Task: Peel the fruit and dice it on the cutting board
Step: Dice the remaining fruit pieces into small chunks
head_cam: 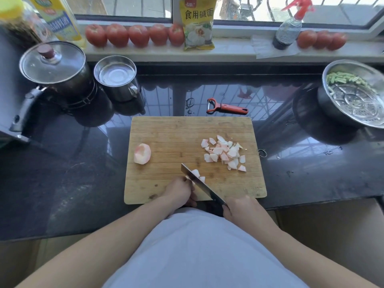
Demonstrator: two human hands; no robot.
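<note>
Pale pink-white, the piece of fruit (196,173) you are cutting lies near the 6 o'clock edge of the cutting board (166,129), touching the far side of the knife (200,185) blade. Your left hand (179,192) sits on the near side of the blade with its fingers (192,199) curled down at the fruit; the blade hides how they grip it. Your right hand (242,210) wraps its fingers tight round the knife handle at the board's 5 o'clock corner, the blade running up toward 11 o'clock. A heap of diced pieces (225,152) lies at the board's 3 o'clock side, and a peeled half (142,153) rests alone at 9 o'clock. Beyond the board at 12 o'clock, a red peeler (227,107) lies on the dark tabletop (62,163). A lidded pot (56,67) and steel mug (117,77) stand at 10 o'clock, a steamer bowl (353,94) at 2 o'clock, and a row of tomatoes (135,35) lines the windowsill.
</note>
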